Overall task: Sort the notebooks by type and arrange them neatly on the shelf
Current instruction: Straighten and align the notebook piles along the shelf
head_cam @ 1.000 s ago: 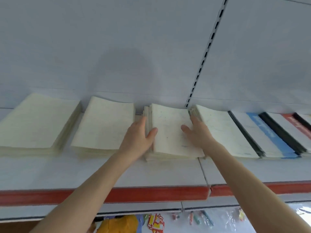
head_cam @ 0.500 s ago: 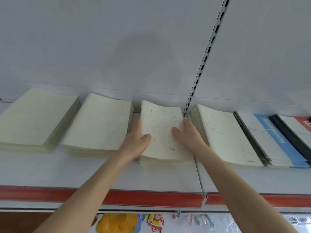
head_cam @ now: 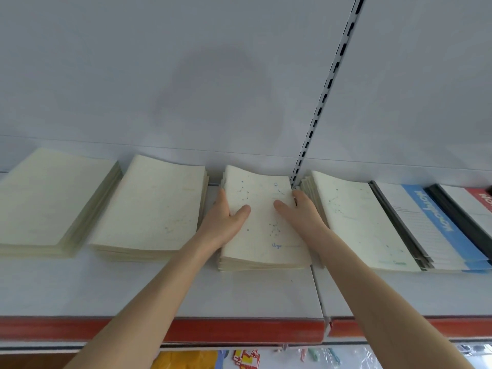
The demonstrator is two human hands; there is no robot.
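The bare front of the shelf [head_cam: 165,294] lies open for passing. Both narrow gaps beside the middle stack [head_cam: 262,235] are taken (left hand [head_cam: 223,219] one side, right hand [head_cam: 302,215] the other). The back panel [head_cam: 213,89] seemingly closes off the room behind.

Your far-left stack [head_cam: 45,198]: plain pale cream cover, page edges a greener cream. Second stack [head_cam: 151,206]: the same cream, with faint greyish specks low on the cover. Middle stack [head_cam: 263,227]: you see cream with dark dots joined by thin lines, like star charts, and one word in blue script near the bottom. Fourth stack [head_cam: 356,222]: cream with the same dot-and-line marks and green lettering at the lower corner. Banded notebook [head_cam: 431,230]: white, with a black spine and a blue band with white letters. Far-right cover [head_cam: 478,194]: red, white letters. Shelf [head_cam: 239,296]: whitish grey. Front strip [head_cam: 239,330]: red. Upright [head_cam: 327,86]: white, black slots.
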